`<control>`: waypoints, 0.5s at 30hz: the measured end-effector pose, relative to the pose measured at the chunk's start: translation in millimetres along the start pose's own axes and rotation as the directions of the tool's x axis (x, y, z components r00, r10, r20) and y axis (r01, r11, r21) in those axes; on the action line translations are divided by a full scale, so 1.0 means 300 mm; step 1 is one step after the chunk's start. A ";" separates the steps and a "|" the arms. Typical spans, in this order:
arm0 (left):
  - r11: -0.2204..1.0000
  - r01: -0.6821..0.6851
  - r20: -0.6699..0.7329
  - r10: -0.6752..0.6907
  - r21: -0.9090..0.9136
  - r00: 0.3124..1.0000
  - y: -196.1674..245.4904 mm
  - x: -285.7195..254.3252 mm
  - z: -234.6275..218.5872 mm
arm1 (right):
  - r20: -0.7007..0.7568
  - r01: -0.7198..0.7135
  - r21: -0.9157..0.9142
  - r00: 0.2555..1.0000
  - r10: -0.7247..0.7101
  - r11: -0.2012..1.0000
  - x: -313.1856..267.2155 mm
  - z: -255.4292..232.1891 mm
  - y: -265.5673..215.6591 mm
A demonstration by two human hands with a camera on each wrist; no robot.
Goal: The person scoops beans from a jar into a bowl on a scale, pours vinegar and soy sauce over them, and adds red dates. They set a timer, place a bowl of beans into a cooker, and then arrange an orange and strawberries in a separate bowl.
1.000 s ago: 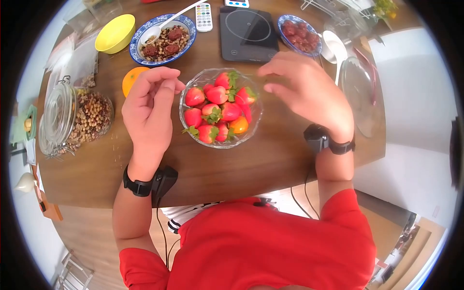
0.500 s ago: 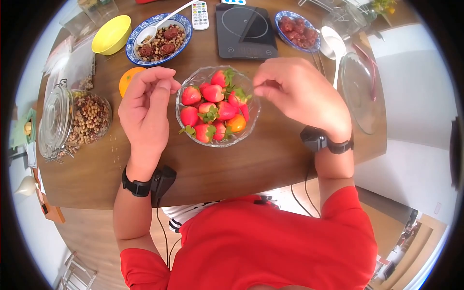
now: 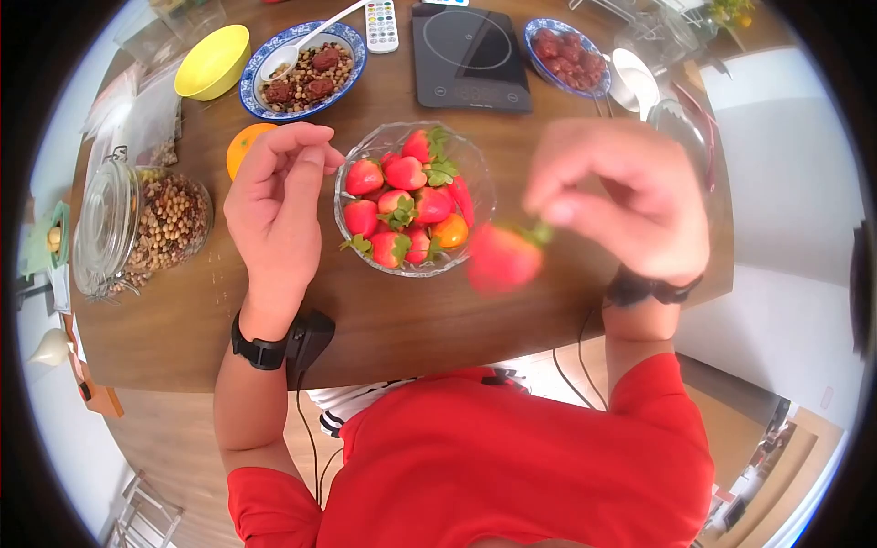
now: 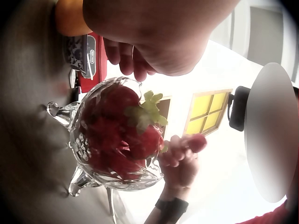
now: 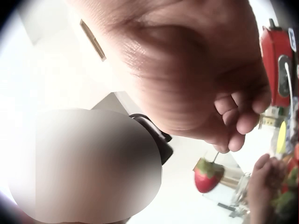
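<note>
A strawberry (image 3: 504, 258) dangles by its stem from my right hand (image 3: 630, 196), thumb and fingertips pinching the stem. In the right wrist view the same strawberry (image 5: 208, 176) hangs point down beneath the fingers, its green cap on top. It is right of a clear footed glass bowl (image 3: 484, 173), which holds several more strawberries (image 3: 405, 173) and a small orange fruit (image 3: 450, 231). My left hand (image 3: 279, 205) is at the bowl's left side, fingers loosely bent with nothing in them, fingertips right at the rim.
Behind the left hand lies an orange (image 3: 245, 146). A jar of mixed beans (image 3: 169, 219) stands at left. Along the back are a yellow bowl (image 3: 215, 64), a blue-rimmed bean dish (image 3: 356, 68), a black induction cooker (image 3: 470, 59) and a dish of dark red fruit (image 3: 568, 62).
My right hand has come from the bowl's right rim toward me and to the right, lifting a strawberry out by its stem. The left hand has hardly moved.
</note>
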State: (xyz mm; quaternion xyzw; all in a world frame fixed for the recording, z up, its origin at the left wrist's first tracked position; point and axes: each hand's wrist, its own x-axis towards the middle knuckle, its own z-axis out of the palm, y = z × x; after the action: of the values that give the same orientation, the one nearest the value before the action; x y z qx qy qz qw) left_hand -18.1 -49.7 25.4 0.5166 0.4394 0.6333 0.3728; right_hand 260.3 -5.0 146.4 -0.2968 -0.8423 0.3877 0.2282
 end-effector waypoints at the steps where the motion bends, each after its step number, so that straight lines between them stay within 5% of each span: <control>1: 1.000 0.007 -0.005 -0.007 0.001 1.000 0.002 -0.001 0.001 | 0.018 0.144 0.146 0.989 -0.148 0.979 -0.004 -0.002 -0.009; 3: 1.000 0.010 -0.006 -0.010 0.014 1.000 0.001 -0.002 0.001 | -0.021 0.343 0.368 0.932 -0.361 0.864 -0.015 0.003 -0.016; 6: 1.000 0.011 -0.004 -0.011 0.029 1.000 -0.005 -0.002 0.001 | 0.032 0.438 0.472 0.859 -0.511 0.765 -0.016 -0.013 -0.009; 15: 0.999 0.026 -0.010 -0.025 0.044 1.000 -0.016 -0.007 -0.007 | -0.063 0.480 0.482 0.853 -0.518 0.733 -0.040 0.029 -0.021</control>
State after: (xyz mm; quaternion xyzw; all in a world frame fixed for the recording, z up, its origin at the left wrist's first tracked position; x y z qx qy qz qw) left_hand -19.7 -50.3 20.2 0.5161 0.4615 0.6211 0.3673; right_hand 261.5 -20.9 144.5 0.0212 -0.7752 0.5199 0.3582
